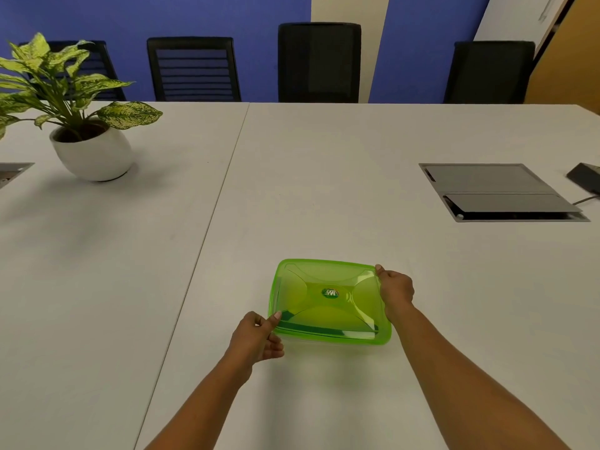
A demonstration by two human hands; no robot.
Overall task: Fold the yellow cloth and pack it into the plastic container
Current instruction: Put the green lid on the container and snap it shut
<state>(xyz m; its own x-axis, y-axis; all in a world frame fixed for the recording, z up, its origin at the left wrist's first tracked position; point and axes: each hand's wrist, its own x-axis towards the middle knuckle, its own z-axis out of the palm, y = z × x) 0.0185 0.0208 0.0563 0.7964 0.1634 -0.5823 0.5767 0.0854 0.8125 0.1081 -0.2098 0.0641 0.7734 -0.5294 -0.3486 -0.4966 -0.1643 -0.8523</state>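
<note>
Table (324, 157), white and made of two joined slabs, fills most of the view; a seam runs diagonally from its far edge toward the near left. Four black chairs (319, 61) stand along the far side of the table against a blue wall. Potted plant (92, 151) in a round white pot stands at the far left of the table. A grey cable hatch (496, 190), partly open, is set into the table at the far right.

Plastic container (329, 302) rests on the table at its near centre, just right of the seam. Its translucent green lid (328, 287) is on top. The long axis runs left to right across the table, turned slightly so the right end sits a little farther away. A yellowish tint shows through the lid; whether that is the cloth cannot be told.

Left hand (258, 339) grasps the container's near left corner, thumb on the rim. Right hand (396, 292) grasps the far right corner, fingers curled over the edge.
</note>
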